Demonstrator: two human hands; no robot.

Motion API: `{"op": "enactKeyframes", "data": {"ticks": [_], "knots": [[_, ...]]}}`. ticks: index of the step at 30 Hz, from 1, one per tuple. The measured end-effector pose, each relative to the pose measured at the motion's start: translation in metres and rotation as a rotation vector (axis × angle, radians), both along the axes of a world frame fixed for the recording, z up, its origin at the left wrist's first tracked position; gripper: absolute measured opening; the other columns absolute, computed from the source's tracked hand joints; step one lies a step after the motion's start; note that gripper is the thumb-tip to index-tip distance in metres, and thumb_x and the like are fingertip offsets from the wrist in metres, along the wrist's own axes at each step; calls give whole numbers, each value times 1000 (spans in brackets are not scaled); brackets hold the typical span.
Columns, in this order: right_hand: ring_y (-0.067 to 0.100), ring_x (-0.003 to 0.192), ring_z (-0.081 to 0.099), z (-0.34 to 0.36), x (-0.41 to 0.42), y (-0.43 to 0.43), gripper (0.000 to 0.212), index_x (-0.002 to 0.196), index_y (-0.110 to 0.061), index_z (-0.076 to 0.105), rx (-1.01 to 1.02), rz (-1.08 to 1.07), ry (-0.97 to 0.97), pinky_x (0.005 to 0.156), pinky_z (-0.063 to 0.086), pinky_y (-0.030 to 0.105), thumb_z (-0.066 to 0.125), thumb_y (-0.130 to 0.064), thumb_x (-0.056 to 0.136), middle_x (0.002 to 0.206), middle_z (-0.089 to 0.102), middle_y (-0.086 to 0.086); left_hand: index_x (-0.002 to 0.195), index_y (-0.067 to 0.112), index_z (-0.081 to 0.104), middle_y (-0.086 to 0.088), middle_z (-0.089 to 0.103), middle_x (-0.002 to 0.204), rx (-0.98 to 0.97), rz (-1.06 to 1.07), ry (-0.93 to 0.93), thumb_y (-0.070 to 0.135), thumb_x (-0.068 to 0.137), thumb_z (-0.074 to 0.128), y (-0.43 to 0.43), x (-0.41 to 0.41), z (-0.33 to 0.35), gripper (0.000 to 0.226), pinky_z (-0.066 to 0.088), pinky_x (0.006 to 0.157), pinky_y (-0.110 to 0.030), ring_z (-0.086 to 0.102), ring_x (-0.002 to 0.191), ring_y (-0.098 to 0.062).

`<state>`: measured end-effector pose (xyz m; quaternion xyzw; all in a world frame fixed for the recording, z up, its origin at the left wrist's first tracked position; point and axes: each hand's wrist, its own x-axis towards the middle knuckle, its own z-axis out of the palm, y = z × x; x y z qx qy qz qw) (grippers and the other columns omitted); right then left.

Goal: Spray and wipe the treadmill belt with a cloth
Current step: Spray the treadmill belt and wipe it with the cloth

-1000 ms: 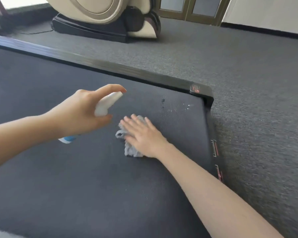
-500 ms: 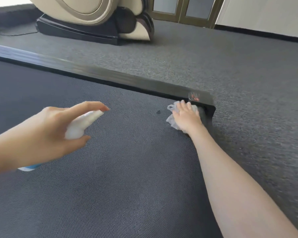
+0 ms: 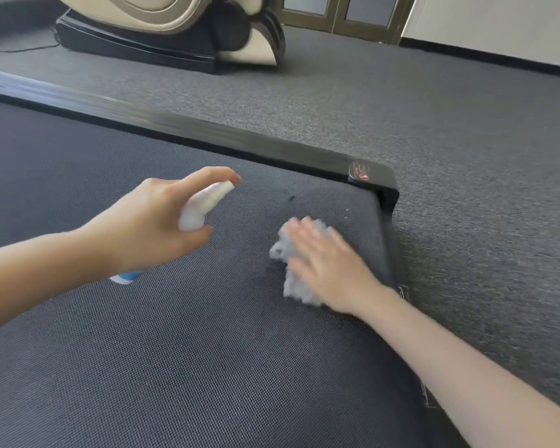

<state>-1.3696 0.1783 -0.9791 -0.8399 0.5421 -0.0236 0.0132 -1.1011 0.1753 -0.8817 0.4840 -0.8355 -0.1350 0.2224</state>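
A carpeted home room: grey carpet (image 3: 401, 101), a massage chair (image 3: 175, 27) and a treadmill (image 3: 207, 137).

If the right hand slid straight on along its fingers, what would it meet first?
Probably bare belt, passing close to a dark speck, then the black side rail. The right hand lies flat on the cloth; motion blur makes the line rough.

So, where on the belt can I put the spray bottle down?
Bare belt: the wide near stretch, nearer than left hand and right hand, and far left, up to the side rail. Crowded: the right end, where the right hand presses the cloth.
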Motion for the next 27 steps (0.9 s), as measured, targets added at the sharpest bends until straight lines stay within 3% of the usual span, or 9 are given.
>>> {"op": "enactKeyframes", "data": {"ticks": [2,4,6,9,14,17,21,27], "knots": [[21,144,10,-2,-28,-46,74,149,-15,19,22,-263,16,115,13,43,-5,-49,88,158,14,5,121,53,38,2,61,64,10,8,-3,16,77,66,1,2,-2,63,48,60,-30,54,64,-7],[21,145,11,-1,-44,-79,60,150,-15,14,28,-506,-16,116,11,43,8,-45,98,159,14,3,121,53,38,4,60,63,12,-2,-4,17,77,65,3,3,-2,63,44,57,-24,54,64,-5],[20,147,4,-5,-44,-92,58,151,-16,8,54,-596,-10,118,5,41,12,-43,101,160,6,0,124,50,39,9,56,62,12,-13,-19,17,79,64,2,2,-1,61,35,54,-15,53,65,0],[17,147,-2,-11,-42,-81,55,151,-19,2,66,-538,2,119,0,39,10,-39,101,160,-1,-1,132,46,33,11,56,73,0,-31,-81,17,83,59,-8,-10,1,63,32,54,-13,52,63,-3],[12,146,-8,-5,-33,-33,54,152,-23,-1,90,-417,-40,119,-2,37,8,-38,101,160,-5,-5,134,50,27,6,55,108,-43,-46,-126,15,81,53,-44,-47,-2,68,47,71,-36,56,83,-24],[8,145,-11,-1,-14,21,56,151,-25,0,94,-285,-90,119,-2,33,6,-43,99,159,-5,-11,129,42,31,0,55,104,-52,-28,-158,12,80,52,-64,-67,-6,62,45,69,-36,55,84,-29],[1,142,-19,-4,-6,74,79,151,-29,-2,95,-233,-105,117,-5,31,-23,-60,82,157,-9,-16,128,35,34,-2,56,98,-64,-47,-165,14,78,54,-75,-82,-15,58,44,69,-36,54,80,-28],[-1,141,-18,-4,-5,77,70,150,-31,-2,76,-264,-122,118,-6,30,-8,-53,84,157,-6,-18,125,28,40,-4,56,75,-137,38,-99,15,79,54,-78,-85,-27,49,46,68,-38,54,74,-34]]}}
